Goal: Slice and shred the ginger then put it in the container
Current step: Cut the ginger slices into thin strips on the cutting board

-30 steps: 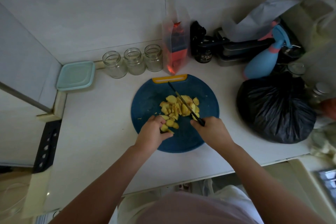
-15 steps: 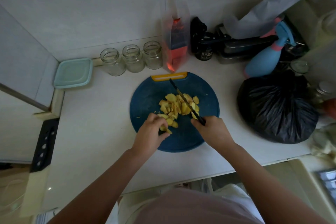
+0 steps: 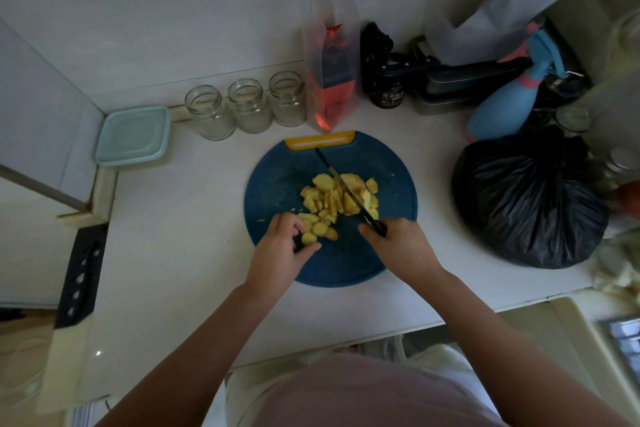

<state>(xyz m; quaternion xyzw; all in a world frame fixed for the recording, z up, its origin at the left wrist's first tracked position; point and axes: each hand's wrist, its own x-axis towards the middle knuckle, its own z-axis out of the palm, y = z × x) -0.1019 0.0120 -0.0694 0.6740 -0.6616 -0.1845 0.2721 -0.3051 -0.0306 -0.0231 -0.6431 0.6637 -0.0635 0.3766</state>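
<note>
A pile of yellow ginger slices (image 3: 337, 199) lies in the middle of a round blue cutting board (image 3: 277, 180) with a yellow handle. My right hand (image 3: 401, 250) grips the black handle of a knife (image 3: 341, 185), whose blade lies across the pile, pointing up-left. My left hand (image 3: 282, 251) sits at the pile's near-left edge, thumb and fingers curled round a few slices (image 3: 313, 234). A pale green lidded container (image 3: 133, 135) stands at the counter's back left.
Three open glass jars (image 3: 247, 106) line the back wall beside a red-filled plastic pouch (image 3: 332, 80). A full black bag (image 3: 530, 204), a blue spray bottle (image 3: 505, 100) and dark tins crowd the right side. The counter edge runs close to my body.
The knife blade has shifted slightly over the pile. My left hand has gathered slices at the pile's near-left edge and stays there.
</note>
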